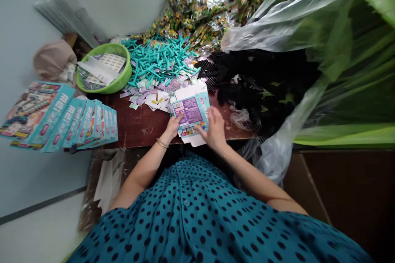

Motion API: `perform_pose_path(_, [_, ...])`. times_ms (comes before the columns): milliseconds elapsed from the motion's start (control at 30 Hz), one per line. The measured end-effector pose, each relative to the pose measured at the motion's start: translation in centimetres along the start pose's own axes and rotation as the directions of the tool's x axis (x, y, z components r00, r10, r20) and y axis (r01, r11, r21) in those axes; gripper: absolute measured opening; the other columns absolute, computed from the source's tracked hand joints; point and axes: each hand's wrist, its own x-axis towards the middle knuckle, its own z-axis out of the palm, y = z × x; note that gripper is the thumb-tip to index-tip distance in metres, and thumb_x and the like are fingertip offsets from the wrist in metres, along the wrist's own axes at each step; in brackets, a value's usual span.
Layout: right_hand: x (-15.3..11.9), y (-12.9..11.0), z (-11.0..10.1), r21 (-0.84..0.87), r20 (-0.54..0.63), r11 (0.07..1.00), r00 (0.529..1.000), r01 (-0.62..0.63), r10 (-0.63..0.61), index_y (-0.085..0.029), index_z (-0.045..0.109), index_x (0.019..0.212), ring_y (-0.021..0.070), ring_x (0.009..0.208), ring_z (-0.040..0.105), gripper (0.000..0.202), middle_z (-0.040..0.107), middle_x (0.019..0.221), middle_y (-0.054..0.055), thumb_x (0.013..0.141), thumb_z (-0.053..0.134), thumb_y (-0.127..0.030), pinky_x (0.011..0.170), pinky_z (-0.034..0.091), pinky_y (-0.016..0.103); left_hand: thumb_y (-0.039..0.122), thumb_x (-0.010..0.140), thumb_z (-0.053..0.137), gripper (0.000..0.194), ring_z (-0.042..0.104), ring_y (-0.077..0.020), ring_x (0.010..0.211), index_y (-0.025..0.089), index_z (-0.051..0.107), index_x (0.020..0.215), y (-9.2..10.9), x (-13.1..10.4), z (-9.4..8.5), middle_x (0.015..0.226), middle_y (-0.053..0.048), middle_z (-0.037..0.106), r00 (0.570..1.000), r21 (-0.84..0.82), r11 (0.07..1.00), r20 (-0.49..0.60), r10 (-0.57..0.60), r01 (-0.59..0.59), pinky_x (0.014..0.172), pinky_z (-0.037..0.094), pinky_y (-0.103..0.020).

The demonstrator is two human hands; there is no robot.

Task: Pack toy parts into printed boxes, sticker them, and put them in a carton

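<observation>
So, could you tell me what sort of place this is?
Probably a small packing workshop: boxes stand in a row, loose turquoise pieces lie heaped, and the hands hold an open-flapped carton.

You get soft, even light with faint shadows; glare whitens the plastic bag (277, 16). Your view bends and blurs toward its edges, your right hand (216, 129) smears slightly, and the dark pile (271, 78) loses detail.
</observation>
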Motion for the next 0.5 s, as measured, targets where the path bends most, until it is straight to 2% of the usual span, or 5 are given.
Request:
perform_pose_path(67, [2.9, 2.4, 0.3, 0.020, -0.035, 0.975, 0.975, -0.219, 0.220, -0.009, 0.028, 0.161, 0.0428, 0.144, 0.044, 0.090, 0.045, 0.152, 0.032, 0.095, 0.053, -0.065, 0.111, 0.042, 0.065, 0.055, 0.075, 0.084, 0.053, 0.073, -0.0311, 0.108, 0.016, 0.068, 0.106, 0.1, 1.2, 1.0, 0.109, -0.013, 0.078, 0.997, 0.065, 0.995, -0.027, 0.079, -0.077, 0.103, 0.055, -0.051])
perform_pose_path(133, [5.2, 4.0, 0.9, 0.070, -0.024, 0.947, 0.948, -0.314, 0.317, -0.008, 0.034, 0.157, 0.0411, 0.136, 0.052, 0.089, 0.051, 0.143, 0.031, 0.094, 0.052, -0.068, 0.107, 0.046, 0.061, 0.057, 0.081, 0.078, 0.051, 0.066, -0.0325, 0.123, 0.017, 0.066, 0.111, 0.4, 2.4, 2.5, 0.122, -0.015, 0.074, 0.970, 0.182, 0.966, -0.120, 0.209, -0.186, 0.111, 0.049, -0.051])
perform_pose_path(200, [7.0, 4.8, 1.5, 0.099, -0.049, 0.939, 0.941, -0.330, 0.336, -0.012, 0.049, 0.146, 0.0387, 0.133, 0.053, 0.078, 0.051, 0.141, 0.027, 0.093, 0.053, -0.069, 0.108, 0.046, 0.060, 0.058, 0.086, 0.073, 0.052, 0.054, -0.0318, 0.139, 0.019, 0.064, 0.118, 1.0, 3.5, 3.9, 0.136, -0.016, 0.067, 0.921, 0.293, 0.912, -0.179, 0.346, -0.286, 0.121, 0.038, -0.049])
perform_pose_path(300, [9.0, 5.2, 1.8, 0.174, -0.098, 0.936, 0.940, -0.306, 0.326, -0.016, 0.064, 0.126, 0.0332, 0.131, 0.055, 0.062, 0.051, 0.140, 0.022, 0.094, 0.052, -0.068, 0.112, 0.044, 0.054, 0.059, 0.090, 0.068, 0.052, 0.044, -0.0291, 0.148, 0.020, 0.062, 0.124, 2.5, 5.2, 5.2, 0.145, -0.016, 0.060, 0.871, 0.372, 0.833, -0.115, 0.478, -0.409, 0.125, 0.030, -0.045])
perform_pose_path(500, [11.2, 6.6, 2.3, 0.180, -0.200, 0.928, 0.911, -0.328, 0.360, -0.010, 0.042, 0.148, 0.0321, 0.136, 0.048, 0.079, 0.047, 0.142, 0.026, 0.095, 0.048, -0.069, 0.116, 0.041, 0.053, 0.071, 0.091, 0.056, 0.058, 0.062, -0.0306, 0.126, 0.016, 0.067, 0.106, 3.9, 6.9, 5.5, 0.117, -0.018, 0.071, 0.866, 0.404, 0.810, -0.081, 0.494, -0.425, 0.114, 0.042, -0.045])
